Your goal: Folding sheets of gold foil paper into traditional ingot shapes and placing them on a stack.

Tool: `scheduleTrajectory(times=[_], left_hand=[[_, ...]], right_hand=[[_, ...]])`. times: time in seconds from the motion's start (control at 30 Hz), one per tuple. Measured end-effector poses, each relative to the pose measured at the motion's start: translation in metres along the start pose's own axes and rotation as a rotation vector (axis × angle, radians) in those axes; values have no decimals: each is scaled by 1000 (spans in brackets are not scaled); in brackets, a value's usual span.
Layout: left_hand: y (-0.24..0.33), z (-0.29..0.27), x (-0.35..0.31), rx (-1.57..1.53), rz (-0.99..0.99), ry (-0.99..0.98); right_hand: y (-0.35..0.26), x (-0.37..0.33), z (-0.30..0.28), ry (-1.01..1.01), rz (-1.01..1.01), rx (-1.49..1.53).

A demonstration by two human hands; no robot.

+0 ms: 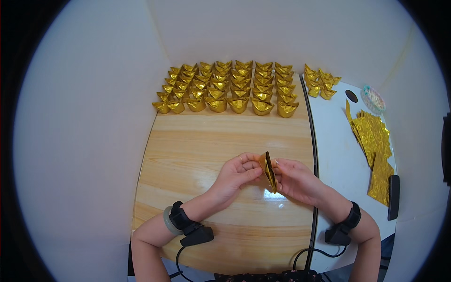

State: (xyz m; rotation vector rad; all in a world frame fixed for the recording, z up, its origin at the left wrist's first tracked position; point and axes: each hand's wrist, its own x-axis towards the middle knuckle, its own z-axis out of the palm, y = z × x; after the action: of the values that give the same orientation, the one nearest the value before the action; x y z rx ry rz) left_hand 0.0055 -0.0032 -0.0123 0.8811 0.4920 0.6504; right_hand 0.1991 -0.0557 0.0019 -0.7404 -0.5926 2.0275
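Note:
Between my two hands, above the wooden tabletop, a folded gold paper ingot [268, 174] stands on edge, its narrow opening turned up toward me. My left hand [238, 176] pinches its left side with thumb and fingers. On the other side my right hand [299, 180] has its fingers closed against the paper; some fingertips are hidden behind it. Rows of finished-looking gold paper ingots [238, 104] fill the far part of the wooden table.
Right of a dark seam, a white table [339, 150] bears a few more gold ingots [321, 81], a dark oval [351, 96], a small woven basket [374, 99], fanned gold paper sheets [374, 136] and a black bar-shaped object [393, 197]. Cables [300, 256] hang from both wrist devices. Pale walls surround the tables.

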Motion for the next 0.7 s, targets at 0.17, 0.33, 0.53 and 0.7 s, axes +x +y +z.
scheduleTrajectory(times=[0.17,0.33,0.53,0.7], left_hand=[[2,3,-1,-132,-68,-83],[3,5,1,-254,-26,-49],[2,6,-3,-248,-68,-133],[5,11,-3,-252,-117,-72]], right_hand=[[4,-1,1,22,13,61],[3,-4,0,27,-63,118],[-3,-7,11,16,11,178],[2,-4,-1,-79,27,200]])
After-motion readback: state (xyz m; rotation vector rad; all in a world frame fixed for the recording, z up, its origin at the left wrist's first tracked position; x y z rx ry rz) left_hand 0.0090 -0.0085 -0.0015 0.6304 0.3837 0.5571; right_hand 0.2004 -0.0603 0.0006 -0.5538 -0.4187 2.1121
